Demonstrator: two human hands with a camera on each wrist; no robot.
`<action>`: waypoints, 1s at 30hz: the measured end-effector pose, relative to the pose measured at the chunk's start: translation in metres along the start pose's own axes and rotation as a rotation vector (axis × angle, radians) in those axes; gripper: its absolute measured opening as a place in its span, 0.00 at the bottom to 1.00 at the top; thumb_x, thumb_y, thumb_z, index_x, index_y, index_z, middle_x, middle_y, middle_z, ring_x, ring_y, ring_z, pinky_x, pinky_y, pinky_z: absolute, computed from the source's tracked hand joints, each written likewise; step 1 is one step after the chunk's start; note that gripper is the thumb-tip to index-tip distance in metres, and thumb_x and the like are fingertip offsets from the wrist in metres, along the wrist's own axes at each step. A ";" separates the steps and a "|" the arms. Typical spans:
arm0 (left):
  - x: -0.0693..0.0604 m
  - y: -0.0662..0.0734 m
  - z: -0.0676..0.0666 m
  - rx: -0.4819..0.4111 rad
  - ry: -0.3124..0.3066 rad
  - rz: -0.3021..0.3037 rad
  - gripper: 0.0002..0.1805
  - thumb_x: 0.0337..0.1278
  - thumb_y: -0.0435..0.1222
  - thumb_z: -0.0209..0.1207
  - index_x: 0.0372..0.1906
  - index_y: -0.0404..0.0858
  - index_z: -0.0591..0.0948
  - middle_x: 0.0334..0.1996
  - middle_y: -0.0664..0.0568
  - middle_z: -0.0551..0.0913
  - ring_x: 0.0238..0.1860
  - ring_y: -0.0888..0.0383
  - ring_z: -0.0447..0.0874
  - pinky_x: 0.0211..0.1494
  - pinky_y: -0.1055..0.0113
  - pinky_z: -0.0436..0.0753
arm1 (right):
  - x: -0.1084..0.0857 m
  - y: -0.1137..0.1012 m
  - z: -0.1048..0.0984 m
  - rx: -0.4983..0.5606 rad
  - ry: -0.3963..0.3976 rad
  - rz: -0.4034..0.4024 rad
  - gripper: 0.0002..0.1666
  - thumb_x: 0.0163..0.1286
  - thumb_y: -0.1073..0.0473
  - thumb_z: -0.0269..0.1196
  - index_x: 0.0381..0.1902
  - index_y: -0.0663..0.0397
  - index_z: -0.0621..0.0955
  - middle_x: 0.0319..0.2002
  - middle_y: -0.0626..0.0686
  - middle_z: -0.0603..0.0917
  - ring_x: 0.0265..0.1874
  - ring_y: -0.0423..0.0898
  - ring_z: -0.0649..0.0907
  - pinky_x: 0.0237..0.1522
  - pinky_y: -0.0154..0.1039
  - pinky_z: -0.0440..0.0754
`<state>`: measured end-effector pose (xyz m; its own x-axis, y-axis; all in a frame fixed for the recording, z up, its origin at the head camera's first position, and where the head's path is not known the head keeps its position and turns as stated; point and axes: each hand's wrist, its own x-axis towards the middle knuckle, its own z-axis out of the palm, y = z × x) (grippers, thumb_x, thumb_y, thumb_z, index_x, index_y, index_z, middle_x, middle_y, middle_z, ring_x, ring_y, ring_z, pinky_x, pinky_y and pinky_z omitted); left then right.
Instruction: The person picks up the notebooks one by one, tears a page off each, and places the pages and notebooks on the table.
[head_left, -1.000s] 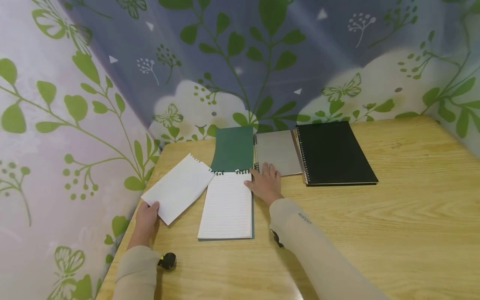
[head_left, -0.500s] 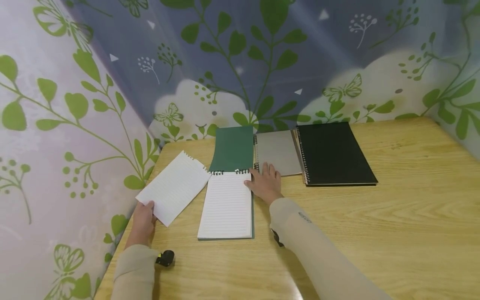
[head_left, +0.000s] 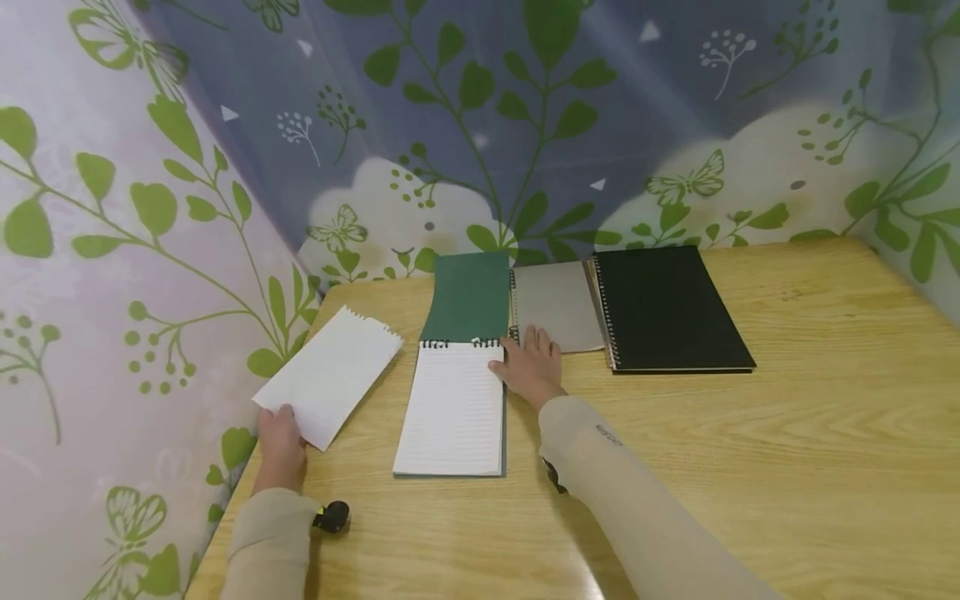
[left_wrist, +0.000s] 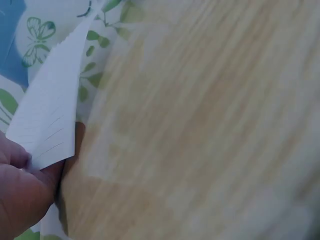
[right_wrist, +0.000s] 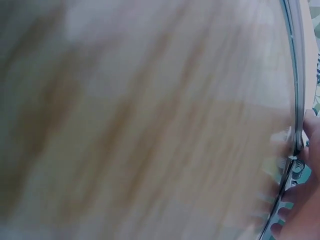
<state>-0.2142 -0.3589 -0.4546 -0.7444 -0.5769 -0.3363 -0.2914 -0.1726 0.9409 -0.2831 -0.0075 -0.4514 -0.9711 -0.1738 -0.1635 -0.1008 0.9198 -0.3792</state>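
Toward the left end of the table [head_left: 825, 467], the person's left hand [head_left: 281, 446] was clamped on a loose sheet of paper [head_left: 330, 379], the thumb on top of its near short edge and the fingers beneath. The left wrist view showed the same pinch from the side, with faint ruled lines on the paper. The sheet was held at a slant, its ragged edge directed away from the hand and just beside, but apart from, an open notebook [head_left: 453, 408].

The right hand [head_left: 532, 368] rested with its fingers apart at the upper right corner of the notebook's lined page, the thumb on the page's edge. Its other fingers extended over the near left corner of a grey notebook [head_left: 555, 304]; whether they touched it could not be told. The right wrist view was largely blurred.

Black rings [head_left: 435, 343] crossed the top of the lined page, and beyond them the green cover [head_left: 468, 296] lay folded back toward the wall [head_left: 555, 142]. The grey notebook lay directly to the right of this cover, and a larger black notebook [head_left: 671, 308] adjoined it farther right. Leaves and butterflies patterned the wall behind.
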 end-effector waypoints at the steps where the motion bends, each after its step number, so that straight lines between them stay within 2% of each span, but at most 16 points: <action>1: 0.000 -0.001 -0.001 0.007 0.013 0.014 0.29 0.70 0.38 0.27 0.73 0.44 0.37 0.74 0.48 0.42 0.72 0.54 0.46 0.72 0.64 0.53 | 0.000 0.000 0.000 -0.001 0.005 -0.002 0.35 0.69 0.34 0.44 0.70 0.36 0.57 0.73 0.62 0.41 0.72 0.59 0.41 0.69 0.58 0.43; 5: -0.002 0.001 -0.001 0.040 0.017 0.068 0.27 0.71 0.37 0.27 0.72 0.41 0.43 0.72 0.46 0.50 0.71 0.53 0.53 0.71 0.64 0.57 | 0.001 0.000 0.001 0.008 0.005 -0.009 0.35 0.69 0.35 0.44 0.70 0.37 0.57 0.73 0.62 0.41 0.72 0.59 0.41 0.69 0.58 0.42; 8: -0.009 0.006 -0.003 0.071 0.036 0.102 0.26 0.71 0.37 0.28 0.72 0.40 0.45 0.71 0.45 0.54 0.69 0.53 0.56 0.70 0.63 0.60 | 0.002 -0.001 0.000 0.010 -0.022 -0.024 0.36 0.69 0.34 0.44 0.71 0.38 0.56 0.73 0.62 0.40 0.72 0.60 0.40 0.69 0.58 0.41; 12: -0.022 0.018 -0.005 0.160 0.037 0.210 0.25 0.71 0.40 0.29 0.69 0.40 0.50 0.67 0.45 0.59 0.65 0.52 0.63 0.64 0.63 0.68 | 0.004 -0.002 -0.005 0.004 -0.029 -0.041 0.37 0.68 0.35 0.46 0.70 0.40 0.58 0.72 0.63 0.43 0.71 0.62 0.42 0.69 0.59 0.43; 15: -0.032 0.029 -0.006 0.242 0.044 0.313 0.22 0.71 0.42 0.30 0.66 0.42 0.55 0.61 0.45 0.66 0.55 0.56 0.72 0.51 0.70 0.74 | 0.005 -0.002 -0.008 0.055 -0.025 -0.034 0.36 0.66 0.36 0.51 0.69 0.41 0.62 0.72 0.63 0.44 0.71 0.62 0.43 0.68 0.60 0.42; 17: -0.039 0.036 -0.006 0.327 0.064 0.403 0.20 0.71 0.44 0.32 0.62 0.41 0.58 0.52 0.46 0.72 0.44 0.61 0.74 0.42 0.75 0.73 | 0.005 -0.001 -0.010 0.112 -0.026 -0.025 0.36 0.65 0.37 0.53 0.68 0.42 0.63 0.72 0.62 0.44 0.71 0.62 0.42 0.68 0.60 0.41; 19: -0.046 0.041 -0.005 0.417 0.098 0.498 0.17 0.71 0.44 0.34 0.54 0.37 0.61 0.38 0.46 0.73 0.32 0.64 0.72 0.33 0.75 0.70 | 0.005 0.001 -0.010 0.160 -0.027 -0.015 0.37 0.65 0.37 0.53 0.68 0.42 0.62 0.73 0.61 0.42 0.71 0.61 0.41 0.68 0.60 0.40; 21: -0.052 0.046 -0.003 0.478 0.104 0.583 0.16 0.71 0.44 0.35 0.48 0.34 0.62 0.30 0.48 0.69 0.26 0.64 0.67 0.29 0.73 0.68 | 0.005 0.002 -0.011 0.215 -0.013 -0.012 0.37 0.66 0.37 0.51 0.69 0.42 0.60 0.73 0.60 0.40 0.71 0.61 0.40 0.68 0.60 0.40; 24: -0.061 0.051 -0.001 0.530 0.096 0.668 0.16 0.71 0.43 0.36 0.47 0.34 0.63 0.26 0.48 0.66 0.26 0.61 0.64 0.29 0.71 0.66 | 0.006 0.002 -0.013 0.286 0.037 -0.034 0.37 0.68 0.38 0.48 0.71 0.40 0.56 0.73 0.58 0.37 0.72 0.60 0.39 0.68 0.61 0.39; 26: -0.065 0.053 0.001 0.558 0.086 0.733 0.16 0.71 0.43 0.35 0.47 0.34 0.64 0.27 0.46 0.66 0.28 0.58 0.65 0.31 0.68 0.66 | 0.006 0.001 -0.015 0.326 0.066 -0.058 0.37 0.68 0.39 0.49 0.71 0.40 0.55 0.74 0.57 0.37 0.72 0.59 0.39 0.68 0.61 0.39; 28: -0.066 0.052 0.001 0.607 0.096 0.835 0.16 0.71 0.41 0.37 0.47 0.33 0.67 0.28 0.41 0.71 0.28 0.52 0.69 0.32 0.63 0.68 | 0.004 -0.001 -0.018 0.327 0.078 -0.093 0.35 0.69 0.41 0.49 0.71 0.42 0.57 0.74 0.57 0.38 0.72 0.59 0.40 0.67 0.62 0.40; 30: -0.067 0.050 0.000 0.687 0.087 0.954 0.15 0.71 0.38 0.39 0.46 0.31 0.70 0.28 0.37 0.73 0.29 0.45 0.72 0.32 0.56 0.70 | 0.000 -0.002 -0.022 0.299 0.053 -0.133 0.34 0.69 0.43 0.50 0.69 0.45 0.60 0.73 0.58 0.41 0.71 0.60 0.42 0.67 0.64 0.41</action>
<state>-0.1788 -0.3282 -0.3851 -0.8004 -0.2966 0.5210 0.0789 0.8094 0.5820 -0.2878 -0.0020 -0.4305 -0.9644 -0.2598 -0.0500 -0.1672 0.7448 -0.6460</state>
